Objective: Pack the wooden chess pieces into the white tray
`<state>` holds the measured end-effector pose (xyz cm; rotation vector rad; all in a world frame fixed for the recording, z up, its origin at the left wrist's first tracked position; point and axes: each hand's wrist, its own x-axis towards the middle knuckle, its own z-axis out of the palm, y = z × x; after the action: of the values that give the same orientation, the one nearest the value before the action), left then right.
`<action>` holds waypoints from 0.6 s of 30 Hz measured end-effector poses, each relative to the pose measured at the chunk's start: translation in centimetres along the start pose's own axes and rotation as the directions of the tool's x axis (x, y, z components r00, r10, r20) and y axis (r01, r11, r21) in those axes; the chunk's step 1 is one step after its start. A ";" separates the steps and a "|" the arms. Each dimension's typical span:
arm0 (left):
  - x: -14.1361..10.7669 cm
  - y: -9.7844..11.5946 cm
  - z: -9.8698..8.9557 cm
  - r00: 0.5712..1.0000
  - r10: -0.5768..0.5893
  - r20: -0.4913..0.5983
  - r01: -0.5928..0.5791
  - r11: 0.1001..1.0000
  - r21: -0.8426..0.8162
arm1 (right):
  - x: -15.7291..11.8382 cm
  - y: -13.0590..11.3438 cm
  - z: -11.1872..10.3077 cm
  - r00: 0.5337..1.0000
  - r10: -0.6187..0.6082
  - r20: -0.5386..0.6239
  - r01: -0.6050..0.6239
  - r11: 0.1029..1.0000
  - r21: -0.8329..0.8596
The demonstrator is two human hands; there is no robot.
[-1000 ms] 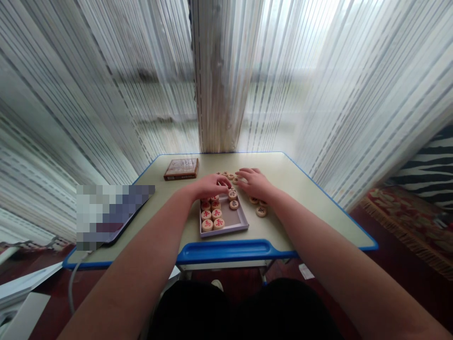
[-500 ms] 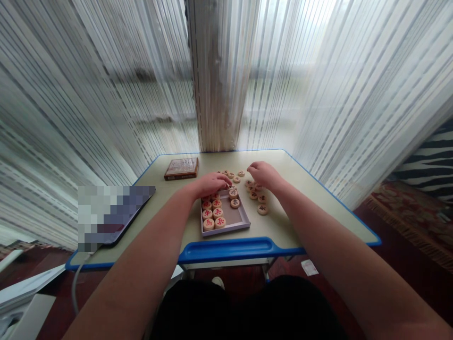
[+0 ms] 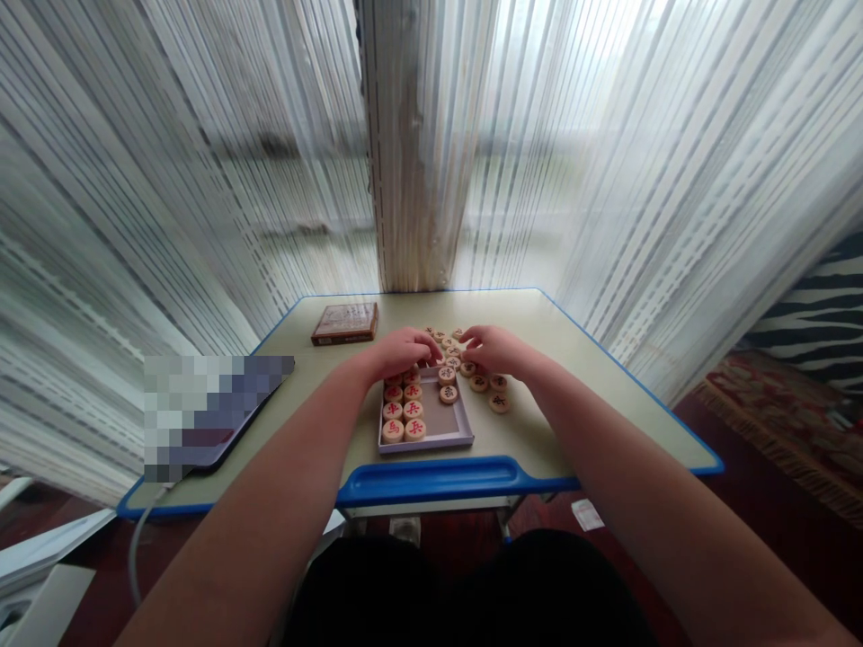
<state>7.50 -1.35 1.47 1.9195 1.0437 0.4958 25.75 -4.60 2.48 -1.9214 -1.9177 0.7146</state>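
A shallow white box holds two columns of round wooden pieces with red characters on its left side. Two pieces with black characters lie at its right side. My left hand is over the box's far edge, its fingers curled down among pieces; what they touch is hidden. Beyond and right of the box, several loose black-character pieces lie on the table. My right hand reaches over these, fingers bent and apart, close to pieces near the box's far right corner.
A brown flat box lies at the back left of the table. A dark tablet-like device, partly pixelated, is at the left with a white cable. A blue tray groove runs along the front edge.
My right hand has moved left and nearer to my left hand. Some loose pieces now lie closer to the box's far right corner. My left hand stays at the far edge.
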 end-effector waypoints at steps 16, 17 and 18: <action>-0.1 -0.2 -0.2 0.992 0.085 -0.093 -0.062 0.971 0.230 | 0.6 0.2 0.8 0.959 -0.282 -0.035 0.276 0.953 -0.123; -0.1 -0.2 -0.3 0.992 0.089 -0.091 -0.065 0.968 0.241 | 0.5 0.1 0.7 0.958 -0.287 -0.022 0.283 0.953 -0.111; -0.1 -0.3 -0.3 0.992 0.095 -0.085 -0.071 0.965 0.253 | 0.5 0.1 0.7 0.957 -0.291 -0.013 0.289 0.952 -0.098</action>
<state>7.14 -1.17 1.39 2.1869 1.1355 0.5297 25.42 -4.21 1.76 -1.6382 -2.1894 0.5159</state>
